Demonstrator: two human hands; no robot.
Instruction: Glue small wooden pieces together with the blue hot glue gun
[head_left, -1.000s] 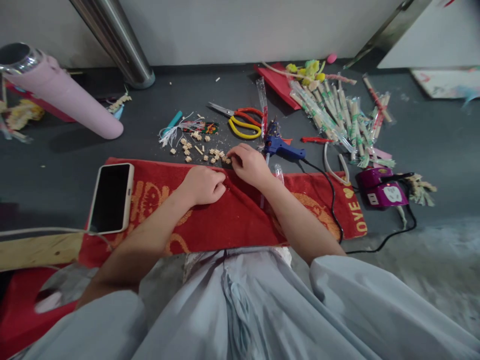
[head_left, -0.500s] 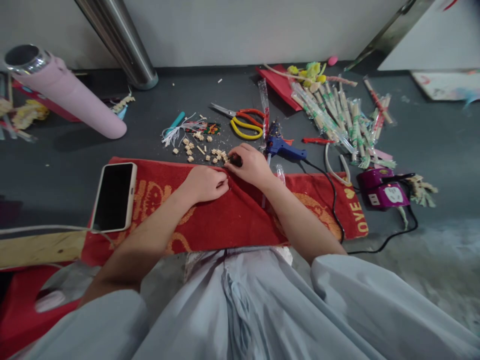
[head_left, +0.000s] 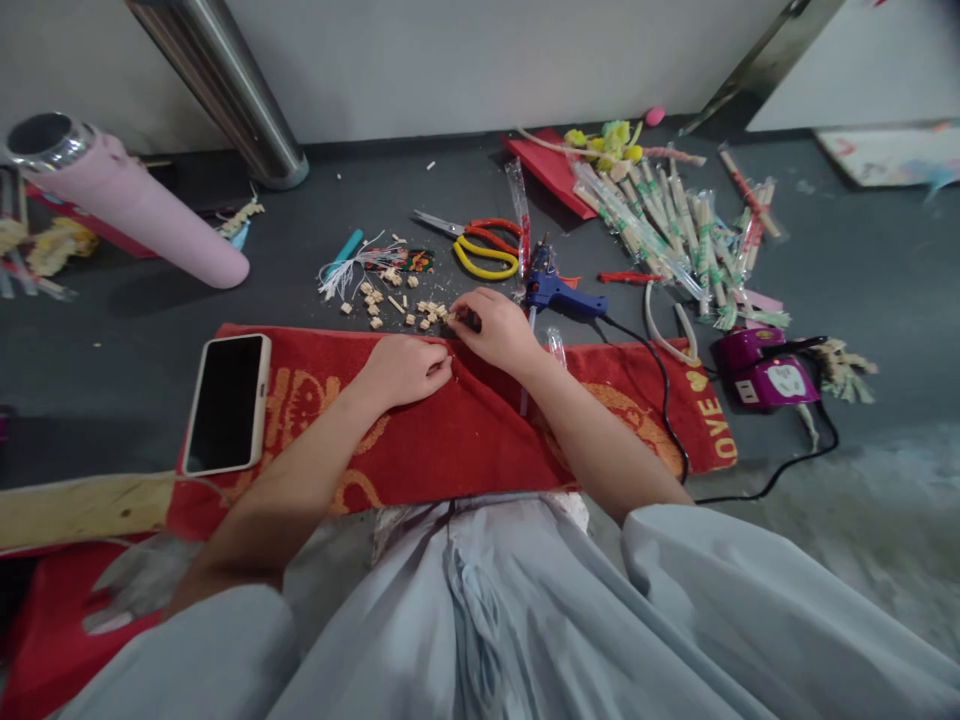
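Your right bare hand [head_left: 495, 328] is at the near right end of the small pale wood-coloured chunky pieces [head_left: 426, 309], fingertips right at the cluster; fingers bent, thumb toward the index, can't tell whether they pinch a piece. Your left bare hand [head_left: 409, 370] rests on the folded red towel with orange patterning [head_left: 472, 440], fingers curled, thumb close to them; can't tell if anything is inside. The pieces sit loose on the dark grey tabletop [head_left: 322, 215], just past the towel's far edge, with crumbs around them. Beyond them: metal scissors with one orange-red and one yellow handle [head_left: 466, 248]. To their left, a teal cylinder [head_left: 349, 247] beside a spray of thin white threads [head_left: 352, 268]. The blue glue gun with a black cord [head_left: 566, 296] lies just past your right hand, and the plastic-wrapped pale sticks with green markings [head_left: 667, 215] are heaped farther right. On your left, the pale-cased phone with a black screen [head_left: 227, 403] lies on the towel; the pink tumbler [head_left: 142, 205] is behind it. Purple box with a white panel [head_left: 765, 370] is at your far right, beside the towel.
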